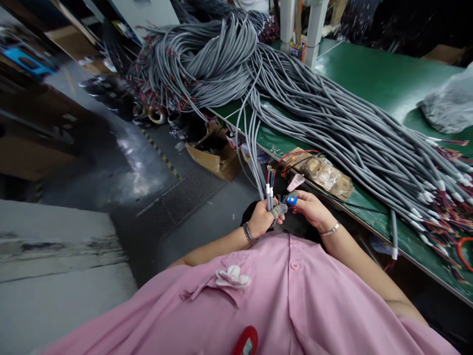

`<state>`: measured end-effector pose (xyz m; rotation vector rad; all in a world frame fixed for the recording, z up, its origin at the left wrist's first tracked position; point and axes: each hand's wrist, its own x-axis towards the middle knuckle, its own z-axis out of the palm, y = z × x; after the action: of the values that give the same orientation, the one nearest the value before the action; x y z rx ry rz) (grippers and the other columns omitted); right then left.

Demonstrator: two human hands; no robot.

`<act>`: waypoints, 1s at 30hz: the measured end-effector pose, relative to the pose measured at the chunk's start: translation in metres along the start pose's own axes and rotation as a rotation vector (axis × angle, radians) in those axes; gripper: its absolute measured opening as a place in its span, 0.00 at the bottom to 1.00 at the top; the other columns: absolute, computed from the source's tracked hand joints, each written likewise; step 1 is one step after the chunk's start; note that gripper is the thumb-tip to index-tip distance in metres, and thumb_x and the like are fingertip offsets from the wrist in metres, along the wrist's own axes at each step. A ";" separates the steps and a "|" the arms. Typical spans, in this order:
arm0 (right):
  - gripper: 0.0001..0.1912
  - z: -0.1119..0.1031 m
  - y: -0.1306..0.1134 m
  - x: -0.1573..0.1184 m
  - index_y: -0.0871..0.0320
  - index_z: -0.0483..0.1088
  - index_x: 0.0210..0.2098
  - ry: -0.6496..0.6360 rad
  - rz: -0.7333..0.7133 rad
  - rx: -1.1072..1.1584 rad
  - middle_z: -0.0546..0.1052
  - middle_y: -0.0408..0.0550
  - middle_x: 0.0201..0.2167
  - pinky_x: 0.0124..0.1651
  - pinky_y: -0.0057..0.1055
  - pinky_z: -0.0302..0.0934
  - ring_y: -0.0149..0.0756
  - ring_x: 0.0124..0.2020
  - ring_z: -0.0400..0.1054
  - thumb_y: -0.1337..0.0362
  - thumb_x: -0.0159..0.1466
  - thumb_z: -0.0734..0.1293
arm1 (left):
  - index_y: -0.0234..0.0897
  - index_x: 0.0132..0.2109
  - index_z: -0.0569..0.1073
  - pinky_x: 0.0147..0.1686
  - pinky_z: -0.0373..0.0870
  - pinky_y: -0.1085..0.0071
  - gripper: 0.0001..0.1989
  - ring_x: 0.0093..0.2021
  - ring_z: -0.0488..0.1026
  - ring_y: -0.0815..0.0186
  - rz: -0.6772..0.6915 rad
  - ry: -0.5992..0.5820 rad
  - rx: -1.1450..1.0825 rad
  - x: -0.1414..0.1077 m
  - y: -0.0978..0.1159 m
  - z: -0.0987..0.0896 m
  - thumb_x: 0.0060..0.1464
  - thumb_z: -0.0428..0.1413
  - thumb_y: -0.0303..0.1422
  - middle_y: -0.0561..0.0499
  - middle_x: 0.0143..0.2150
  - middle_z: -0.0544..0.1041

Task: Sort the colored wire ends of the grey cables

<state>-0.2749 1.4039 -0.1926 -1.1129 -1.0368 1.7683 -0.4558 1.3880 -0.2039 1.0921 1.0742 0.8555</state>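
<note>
My left hand [263, 217] is closed around several grey cables [253, 153] that hang down from the bench. Above its fingers stand cable ends with white bands and bare coloured wires [271, 175]. Grey covers sit on some of my fingers. Close beside it, my right hand [309, 208] pinches at the thin coloured wires of another cable end; a blue piece shows at its fingertips. The exact grip there is too small to make out.
A large pile of grey cables [332, 108] lies across the green bench [373, 74]. A brown taped pad [325, 175] rests at its front edge. An open cardboard box [218, 162] stands below. A plastic bag [451, 101] is at the right.
</note>
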 end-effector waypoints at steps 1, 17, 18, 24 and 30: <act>0.16 0.002 -0.001 -0.001 0.59 0.70 0.29 0.002 -0.033 -0.049 0.70 0.39 0.24 0.30 0.27 0.55 0.27 0.24 0.60 0.53 0.53 0.74 | 0.33 0.29 0.68 0.18 0.62 0.77 0.16 0.19 0.71 0.71 0.006 -0.029 0.038 0.000 0.000 0.000 0.49 0.61 0.42 0.50 0.22 0.75; 0.14 0.008 0.013 -0.020 0.54 0.73 0.38 0.128 -0.279 -0.170 0.76 0.45 0.33 0.42 0.34 0.63 0.36 0.35 0.68 0.55 0.56 0.73 | 0.30 0.31 0.73 0.13 0.52 0.79 0.19 0.19 0.72 0.69 -0.076 0.002 -0.189 0.009 0.001 -0.003 0.46 0.63 0.44 0.48 0.22 0.75; 0.13 0.013 0.015 -0.020 0.54 0.72 0.37 0.109 -0.260 -0.104 0.76 0.44 0.31 0.40 0.34 0.63 0.36 0.33 0.68 0.55 0.56 0.73 | 0.30 0.31 0.73 0.13 0.52 0.78 0.19 0.19 0.71 0.69 -0.065 0.006 -0.196 0.009 0.000 -0.002 0.45 0.63 0.45 0.48 0.22 0.75; 0.11 0.031 0.014 -0.020 0.55 0.67 0.32 0.019 -0.220 0.114 0.73 0.41 0.22 0.32 0.33 0.63 0.33 0.23 0.68 0.55 0.60 0.69 | 0.30 0.29 0.73 0.14 0.54 0.77 0.20 0.20 0.71 0.69 -0.029 -0.053 -0.125 0.004 0.002 0.000 0.47 0.62 0.47 0.45 0.24 0.76; 0.13 0.030 0.008 -0.011 0.56 0.68 0.29 -0.013 -0.123 0.038 0.71 0.40 0.16 0.24 0.30 0.58 0.31 0.17 0.64 0.55 0.57 0.72 | 0.31 0.27 0.75 0.18 0.59 0.77 0.19 0.17 0.65 0.73 -0.021 -0.136 0.012 -0.005 0.008 0.000 0.44 0.65 0.45 0.49 0.19 0.74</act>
<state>-0.3012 1.3842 -0.1879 -0.9938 -1.0524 1.6927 -0.4576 1.3851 -0.1950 1.1305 0.9770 0.7479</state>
